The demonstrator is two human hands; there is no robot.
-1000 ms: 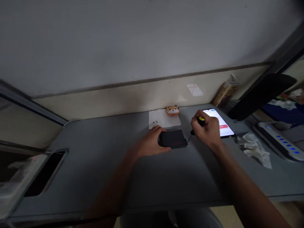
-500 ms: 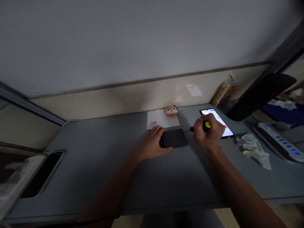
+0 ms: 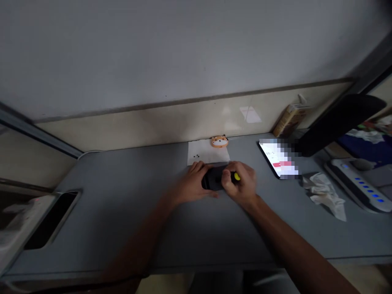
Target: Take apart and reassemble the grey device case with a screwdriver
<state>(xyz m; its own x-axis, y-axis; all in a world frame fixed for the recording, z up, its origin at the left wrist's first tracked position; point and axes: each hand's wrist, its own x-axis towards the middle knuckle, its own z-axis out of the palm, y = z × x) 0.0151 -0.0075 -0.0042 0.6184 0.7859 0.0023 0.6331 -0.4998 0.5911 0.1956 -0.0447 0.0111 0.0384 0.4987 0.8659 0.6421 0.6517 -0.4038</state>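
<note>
Grey desk (image 3: 116, 220) under a pale wall, dim light, and everything's happening right at the middle of it. Right hand (image 3: 241, 183) is curled in a tight fist around a screwdriver (image 3: 236, 176), its yellow cap poking out past the fingers. The fist hides the tip, so whether it's seated in anything, I can't tell. Left hand (image 3: 194, 183) comes in from the other side, fingers spread across the left end of a flat black case (image 3: 214, 178), pressing down rather than gripping. That looks like bracing, pinning the case to the desk so it can't skate away from the driver. The two hands are together now, just beside each other over the case, which is almost covered between them.

Moving outward, directly beyond the case lies a white paper sheet (image 3: 206, 153) holding a few tiny black screws (image 3: 196, 156), probably set there because they're easy to spot against the white. An orange shiba figurine (image 3: 219, 141) sits at the sheet's far edge. Off to the right, a smartphone (image 3: 277, 158) lies flat with its screen lit, angled toward the person, mostly pixelated, with a red bar showing. Further right there's a crumpled tissue (image 3: 324, 195), then a power strip (image 3: 358, 185) with a row of blue lights.
</note>
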